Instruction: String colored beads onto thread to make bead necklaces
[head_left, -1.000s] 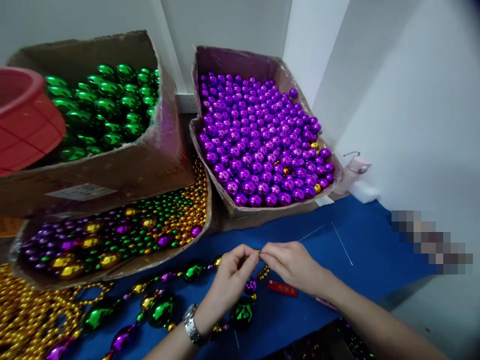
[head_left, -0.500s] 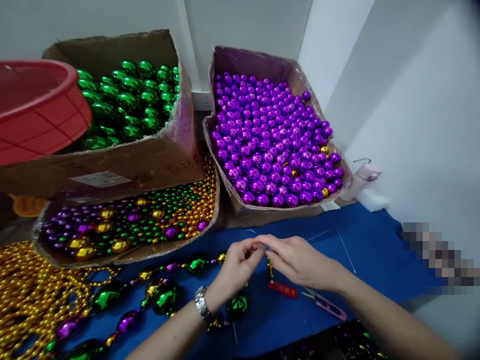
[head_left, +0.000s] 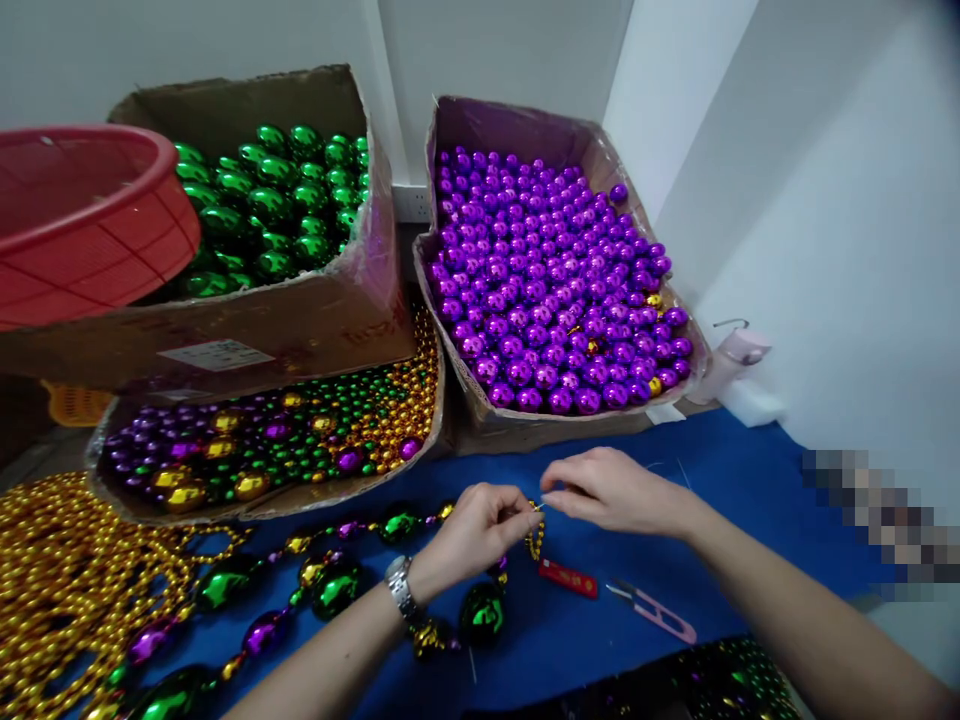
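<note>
My left hand (head_left: 487, 525), with a metal watch (head_left: 402, 588) at the wrist, pinches the thread end of a bead string. A short strand of small gold beads (head_left: 535, 540) hangs beside its fingertips. My right hand (head_left: 604, 490) is just to the right, its fingers curled and thumb close to the left fingertips. It appears to grip the thin pale thread, though the pinch is partly hidden. The bead garland (head_left: 397, 524) of green, purple and gold beads runs left across the blue cloth. A large green bead (head_left: 482, 613) lies below my left hand.
A red packet (head_left: 568, 578) and pink thread snips (head_left: 652, 610) lie on the blue cloth (head_left: 750, 500). Behind stand boxes of purple balls (head_left: 555, 270), green beads (head_left: 270, 205) and mixed beads (head_left: 300, 440). Gold bead strands (head_left: 67, 590) and a red basket (head_left: 90, 220) are at left.
My hands were together at the fingertips; the right has drawn slightly up and to the right, opening a small gap. The view has shifted slightly.
</note>
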